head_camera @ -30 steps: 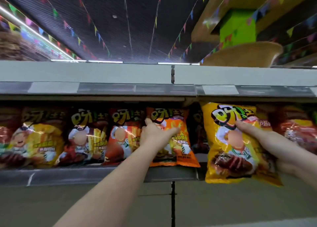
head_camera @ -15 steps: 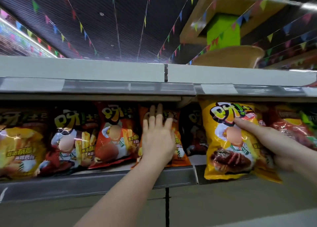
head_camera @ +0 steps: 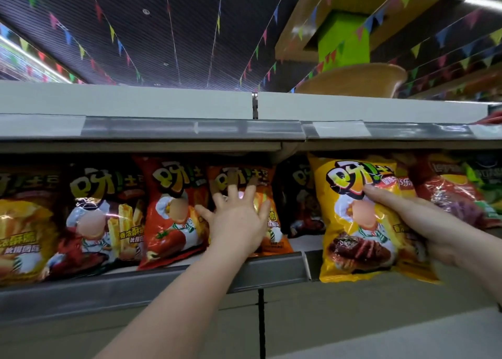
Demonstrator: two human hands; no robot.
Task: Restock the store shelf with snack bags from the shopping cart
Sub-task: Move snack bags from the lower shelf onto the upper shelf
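I'm looking up at the shelf (head_camera: 168, 280), a row of snack bags standing along it under the upper shelf (head_camera: 130, 102). My left hand (head_camera: 239, 223) lies flat on the orange bag (head_camera: 269, 217), fingers straight and spread, fingertips up near the logo; that grip is wide, pressing rather than holding. The red bag (head_camera: 173, 212) stands just beside it on the left, touching it, with a dark bag (head_camera: 106, 217) next along. My right hand (head_camera: 423, 223) holds the yellow bag (head_camera: 358, 223) upright at the shelf's front edge, to the right of the orange bag, thumb on its face by the logo and the other fingers behind, I think, since the bag hides them. Its lower end hangs below the shelf rail. A dark bag sits in the gap behind.
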